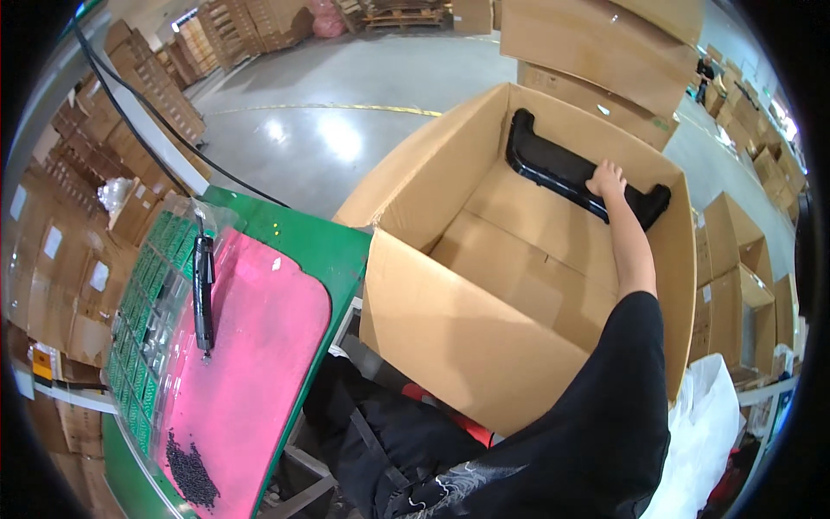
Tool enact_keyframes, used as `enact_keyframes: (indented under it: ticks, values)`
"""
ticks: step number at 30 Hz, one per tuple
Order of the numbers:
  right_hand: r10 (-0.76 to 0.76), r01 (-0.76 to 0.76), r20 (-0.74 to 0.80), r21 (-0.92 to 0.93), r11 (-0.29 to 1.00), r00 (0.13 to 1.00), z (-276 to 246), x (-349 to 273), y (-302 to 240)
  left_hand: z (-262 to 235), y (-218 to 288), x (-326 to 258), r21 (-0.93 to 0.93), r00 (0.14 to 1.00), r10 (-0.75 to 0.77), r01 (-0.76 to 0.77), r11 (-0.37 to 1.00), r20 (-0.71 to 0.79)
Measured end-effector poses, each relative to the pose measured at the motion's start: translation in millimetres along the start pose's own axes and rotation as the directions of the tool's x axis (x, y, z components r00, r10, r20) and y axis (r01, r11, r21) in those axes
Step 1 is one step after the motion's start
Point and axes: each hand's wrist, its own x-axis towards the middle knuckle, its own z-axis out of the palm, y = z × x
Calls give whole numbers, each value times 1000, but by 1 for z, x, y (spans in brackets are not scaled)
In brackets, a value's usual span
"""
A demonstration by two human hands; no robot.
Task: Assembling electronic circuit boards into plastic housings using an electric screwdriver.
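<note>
My right hand [606,180] reaches deep into a large open cardboard box [450,337] and rests on a long black plastic part [553,169] that leans against the box's far wall. The fingers curl over the part's upper edge. My right arm in a black sleeve comes in from the lower right. My left hand is out of sight. The box's floor beside the black part is bare cardboard.
A green workbench [320,242] with a pink mat [251,363] stands at the left. A black electric screwdriver [203,294] hangs above it, with a pile of small black screws [190,471] and green trays [151,303]. More cardboard boxes [596,43] stack behind. A white bag [705,432] lies at right.
</note>
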Motion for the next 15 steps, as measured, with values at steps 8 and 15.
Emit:
enact_keyframes:
  ticks: [8,15]
  values:
    - [-155,151,-197,-34,988,968,38,-9,27,22,15,7,202,994,-82,65,977,77]
    - [-421,411,-333,-103,906,844,15,-24,44,136,-17,-48,510,867,238,-458,728,439]
